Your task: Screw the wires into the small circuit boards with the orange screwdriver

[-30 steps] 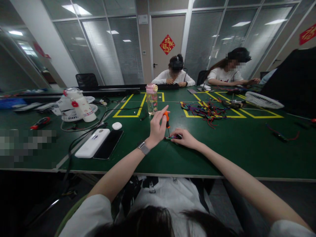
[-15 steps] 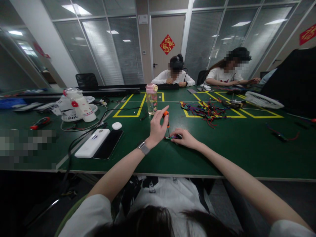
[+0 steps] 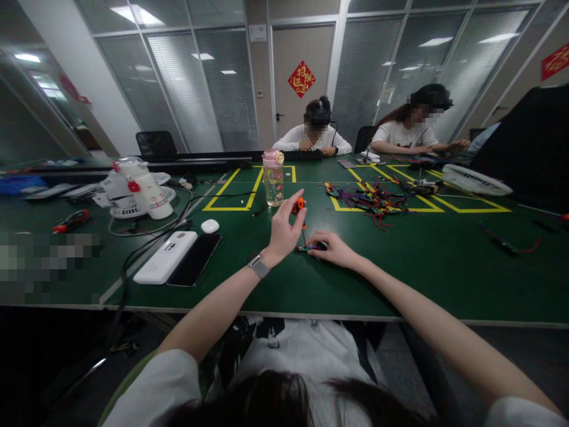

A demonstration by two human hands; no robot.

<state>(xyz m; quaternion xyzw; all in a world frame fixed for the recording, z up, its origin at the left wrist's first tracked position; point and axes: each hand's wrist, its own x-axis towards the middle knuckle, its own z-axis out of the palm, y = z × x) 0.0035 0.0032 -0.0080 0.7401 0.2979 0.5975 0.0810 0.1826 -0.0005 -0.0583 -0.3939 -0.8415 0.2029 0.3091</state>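
Note:
My left hand (image 3: 287, 225) is closed around the orange and black handle of a screwdriver (image 3: 301, 206), which stands nearly upright. Its thin shaft runs down to a small green circuit board (image 3: 303, 249) on the table. With its fingers, my right hand (image 3: 332, 249) holds that board down from the right side. A dark part sits by the right fingertips; its kind is too small to make out. Just beyond my left hand stands a clear water bottle (image 3: 272, 181) with a pink lid.
A white power bank (image 3: 166, 258), a black phone (image 3: 194, 261) and a white earbud case (image 3: 210, 226) lie to the left. Behind them are a white fan (image 3: 122, 196) and red pliers (image 3: 71, 220). A heap of wired boards (image 3: 368, 198) lies right. Two people sit across the table.
The orange handle has turned slightly between my left fingers, and those fingers have shifted a little. My right hand and the board keep their place.

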